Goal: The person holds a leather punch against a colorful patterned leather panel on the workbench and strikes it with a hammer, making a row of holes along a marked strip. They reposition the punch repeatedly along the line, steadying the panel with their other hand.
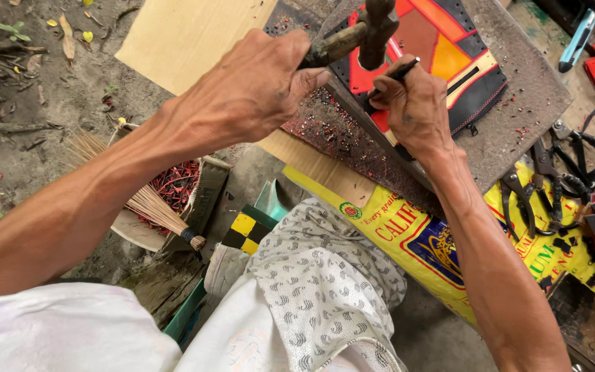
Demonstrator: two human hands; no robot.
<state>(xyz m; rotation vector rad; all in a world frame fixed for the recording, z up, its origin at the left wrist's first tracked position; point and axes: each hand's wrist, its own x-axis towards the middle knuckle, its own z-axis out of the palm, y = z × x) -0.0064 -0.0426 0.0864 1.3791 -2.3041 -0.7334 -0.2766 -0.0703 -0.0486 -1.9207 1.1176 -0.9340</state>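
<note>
Left hand: our left hand point(256, 89) is clenched around the wooden handle of a hammer point(373, 31), and the dark head is raised just above the work.
Right hand: our right hand point(414, 107) grasps a thin black punch point(395, 73) between the fingertips and holds it tilted, with its tip on the leather.
Workpiece: a patchwork leather piece point(449, 48) in red, orange, yellow and black lies on a rough grey board point(518, 89), directly under the punch.
Surroundings: small red scraps lie on the board; pliers point(552, 186) rest at the right on a yellow printed sack point(408, 234); a straw broom point(139, 196) lies at the left, well apart.
How to do it well: we judge that the punch must stand steady on the edge line, our fingers low and away from its top, and the hammer must fall straight on it.
</note>
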